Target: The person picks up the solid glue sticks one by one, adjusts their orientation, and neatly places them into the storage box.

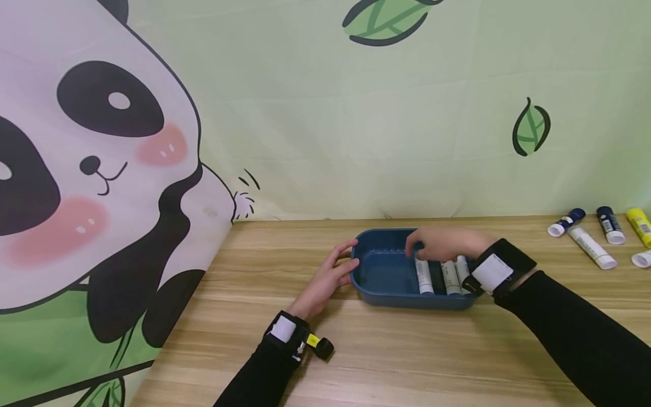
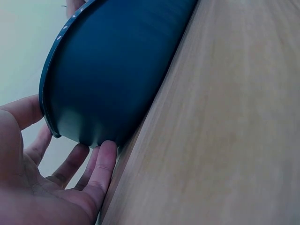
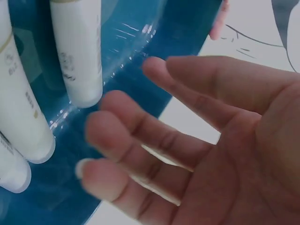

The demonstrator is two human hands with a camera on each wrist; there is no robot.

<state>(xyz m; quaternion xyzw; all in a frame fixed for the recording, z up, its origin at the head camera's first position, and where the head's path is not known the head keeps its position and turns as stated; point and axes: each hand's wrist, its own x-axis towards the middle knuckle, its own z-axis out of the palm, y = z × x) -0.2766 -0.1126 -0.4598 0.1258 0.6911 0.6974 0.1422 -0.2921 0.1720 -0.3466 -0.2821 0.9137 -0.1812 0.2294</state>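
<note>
A blue rectangular tray (image 1: 382, 272) stands on the table with white glue sticks (image 1: 424, 276) lying side by side in its right part. My left hand (image 1: 333, 276) is at the tray's left end, its fingers resting against the outer wall; in the left wrist view the thumb (image 2: 26, 111) touches the rim. Over the tray's far side hovers my right hand (image 1: 447, 242), fingers loosely bent and holding nothing. In the right wrist view its fingertips (image 3: 105, 131) are close beside the rounded end of a glue stick (image 3: 80, 56).
At the right back of the table lie several loose glue sticks: a white one (image 1: 592, 247), dark blue and white ones (image 1: 610, 225), and a yellow one (image 1: 639, 226). Behind the table hangs a light green cloth (image 1: 407, 141) with a panda print.
</note>
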